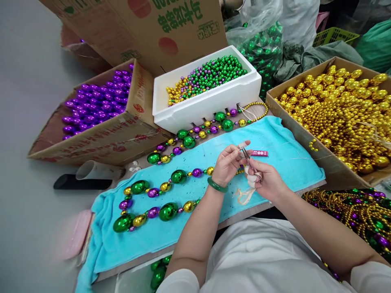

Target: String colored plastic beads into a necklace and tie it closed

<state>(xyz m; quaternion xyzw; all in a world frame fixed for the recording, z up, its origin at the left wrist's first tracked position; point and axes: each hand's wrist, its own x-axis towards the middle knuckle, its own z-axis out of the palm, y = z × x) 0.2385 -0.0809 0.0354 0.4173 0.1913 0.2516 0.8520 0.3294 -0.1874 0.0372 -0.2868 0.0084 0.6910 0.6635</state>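
Silver scissors (248,159) are resting in the right hand (269,179), its fingers closing round the handles, tips pointing up-left toward the left hand (227,160), which is curling half closed, its hold unclear; the necklace (179,176) is lying along the towel (201,152), running left to right; green characters (181,19), too unclear to read, are marking the carton (134,34)

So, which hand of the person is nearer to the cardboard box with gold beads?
Right. The right hand, holding scissors, is to the left of the gold-bead box; the left hand is farther left, both above the blue towel.
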